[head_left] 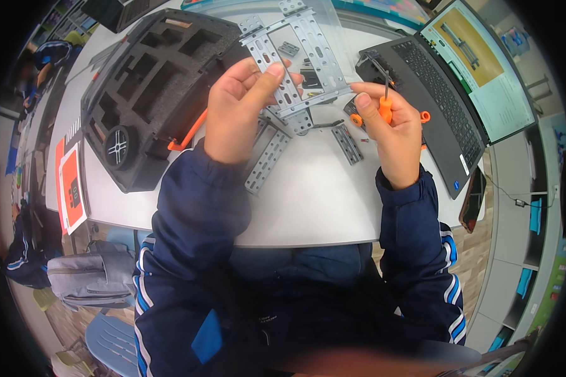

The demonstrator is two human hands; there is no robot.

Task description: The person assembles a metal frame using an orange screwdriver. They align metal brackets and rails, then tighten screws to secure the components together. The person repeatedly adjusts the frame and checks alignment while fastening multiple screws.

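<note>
My left hand (236, 107) is closed on the left side of a rectangular metal frame (324, 60), thumb on top. The frame is built of grey perforated beams and is held tilted above the table. A short-shafted screwdriver with an orange handle (385, 111) is gripped in my right hand (396, 135), its shaft pointing up and away. The right index finger reaches to the frame's lower right corner. Below the frame lie a long perforated beam (267, 162), a shorter one (346, 144) and a small screw (364, 140). Other small parts are partly hidden behind the frame.
A black case with cut foam (163, 78) and a black wheel (117, 146) fills the left of the white table (314, 220). An open laptop (437, 88) stands at the right. An orange-and-white booklet (73, 188) lies at the left edge. A grey backpack (91, 273) is below.
</note>
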